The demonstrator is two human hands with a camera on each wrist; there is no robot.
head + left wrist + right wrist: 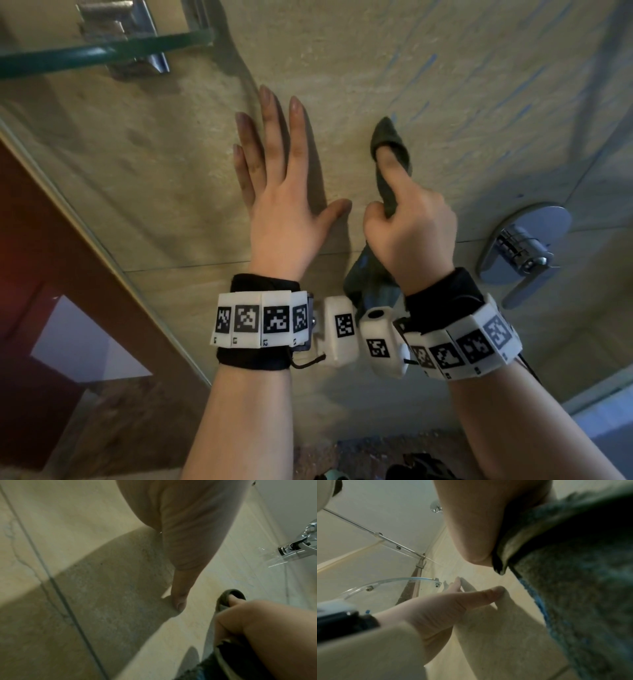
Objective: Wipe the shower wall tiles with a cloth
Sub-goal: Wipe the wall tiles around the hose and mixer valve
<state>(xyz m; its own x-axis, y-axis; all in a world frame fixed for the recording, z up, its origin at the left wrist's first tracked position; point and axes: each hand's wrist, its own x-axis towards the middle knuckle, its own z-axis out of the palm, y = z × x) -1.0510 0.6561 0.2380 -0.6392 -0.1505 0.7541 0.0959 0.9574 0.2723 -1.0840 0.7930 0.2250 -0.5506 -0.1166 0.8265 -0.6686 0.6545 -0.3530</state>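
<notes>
Beige stone wall tiles [428,68] fill the head view. My left hand [281,178] lies flat on the tiles with straight, spread fingers and holds nothing. My right hand [411,226] grips a dark grey-green cloth [394,144]. Its forefinger sticks out and pushes a fold of the cloth onto the tile, just right of the left thumb. The rest of the cloth [371,281] hangs below the right palm. In the left wrist view the cloth [226,599] wraps the fingertip. In the right wrist view the cloth [582,588] fills the right side and the left hand [453,601] rests on the tile.
A chrome mixer handle [524,253] juts from the wall to the right of my right hand. A glass corner shelf [102,51] on a metal bracket hangs at the upper left. A glass screen edge [102,246] and a wooden door frame [51,240] run down the left.
</notes>
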